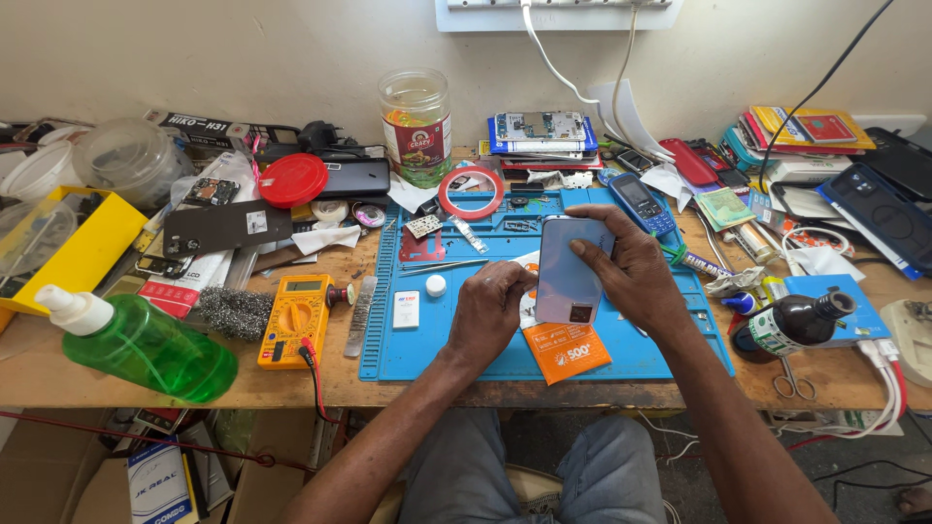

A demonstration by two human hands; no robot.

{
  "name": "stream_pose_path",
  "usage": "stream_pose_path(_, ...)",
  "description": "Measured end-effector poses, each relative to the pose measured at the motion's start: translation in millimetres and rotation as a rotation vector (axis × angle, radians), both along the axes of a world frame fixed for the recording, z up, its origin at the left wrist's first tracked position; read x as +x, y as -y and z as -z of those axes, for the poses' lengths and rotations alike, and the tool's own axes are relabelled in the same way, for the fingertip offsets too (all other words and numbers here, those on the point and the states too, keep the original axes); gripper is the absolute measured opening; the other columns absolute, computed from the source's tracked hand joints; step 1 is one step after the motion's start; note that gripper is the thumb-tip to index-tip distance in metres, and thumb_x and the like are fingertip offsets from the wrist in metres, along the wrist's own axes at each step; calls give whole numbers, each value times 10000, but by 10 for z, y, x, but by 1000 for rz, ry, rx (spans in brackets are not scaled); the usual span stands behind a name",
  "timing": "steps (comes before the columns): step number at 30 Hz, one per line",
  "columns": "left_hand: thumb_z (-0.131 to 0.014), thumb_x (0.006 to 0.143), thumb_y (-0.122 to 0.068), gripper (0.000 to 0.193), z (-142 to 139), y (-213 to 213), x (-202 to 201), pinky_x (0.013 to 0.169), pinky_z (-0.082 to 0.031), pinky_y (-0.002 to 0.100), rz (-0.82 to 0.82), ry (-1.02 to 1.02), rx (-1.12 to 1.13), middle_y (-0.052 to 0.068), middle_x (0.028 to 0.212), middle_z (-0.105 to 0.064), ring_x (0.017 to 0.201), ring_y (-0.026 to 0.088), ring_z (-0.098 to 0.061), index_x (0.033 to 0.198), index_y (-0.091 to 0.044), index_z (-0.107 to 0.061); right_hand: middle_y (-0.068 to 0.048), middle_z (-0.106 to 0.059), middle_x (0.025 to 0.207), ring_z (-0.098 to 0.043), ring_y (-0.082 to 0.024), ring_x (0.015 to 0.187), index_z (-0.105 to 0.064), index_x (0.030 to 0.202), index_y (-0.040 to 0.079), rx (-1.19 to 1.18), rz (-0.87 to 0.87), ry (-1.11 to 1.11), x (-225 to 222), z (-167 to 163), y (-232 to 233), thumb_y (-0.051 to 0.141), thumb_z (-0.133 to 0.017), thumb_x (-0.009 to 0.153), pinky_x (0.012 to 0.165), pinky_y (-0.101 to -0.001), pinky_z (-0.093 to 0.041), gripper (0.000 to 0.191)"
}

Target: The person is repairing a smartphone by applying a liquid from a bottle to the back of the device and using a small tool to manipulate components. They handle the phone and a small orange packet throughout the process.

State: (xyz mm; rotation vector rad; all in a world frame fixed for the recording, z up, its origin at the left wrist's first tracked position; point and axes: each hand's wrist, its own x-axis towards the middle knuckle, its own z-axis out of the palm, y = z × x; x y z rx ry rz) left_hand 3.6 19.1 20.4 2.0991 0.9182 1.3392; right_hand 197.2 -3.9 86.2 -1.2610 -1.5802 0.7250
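One pale blue, glossy smartphone (566, 269) lies back-up over the blue rubber work mat (466, 349), between two hands. The right hand (629, 267) clasps it from three o'clock — fingers over its top edge. The left hand (492, 309), curled, touches its nine o'clock edge. One orange card (568, 351) lies at six o'clock.

orange packet (568, 351) on blue mat | red-labelled jar (416, 126) at back | multimeter's grey screen (304, 286) left
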Motion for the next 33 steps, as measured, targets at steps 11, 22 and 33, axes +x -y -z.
stream_pose_path(11,-691,915,-9,43,94,53,-43,696,-579,407,0,2,-6,150,882,-732,818,288,-729,948,-2,-717,-26,-665,967,-602,-51,853,-615,1341,89,41,-21,-51,98,90,-55,89,-669,992,698,-255,-539,353)
stream_pose_path(22,-643,976,-57,65,-132,-30,-37,715,-647,313,-19,283,-332,117,966,-723,832,175,-764,1015,-7,-660,-48,-655,1112,-615,-81,962,-581,1362,93,66,-19,-61,182,210,-60,86,-688,964,809,-271,-545,412)
stream_pose_path(33,-528,1079,-135,104,-416,-174,205,782,-601,355,190,204,-264,118,1184,-790,910,226,-725,1071,-32,-523,-115,-607,1179,-631,-281,1042,-669,1317,195,517,242,587,106,46,138,140,-789,828,875,-399,-541,506)
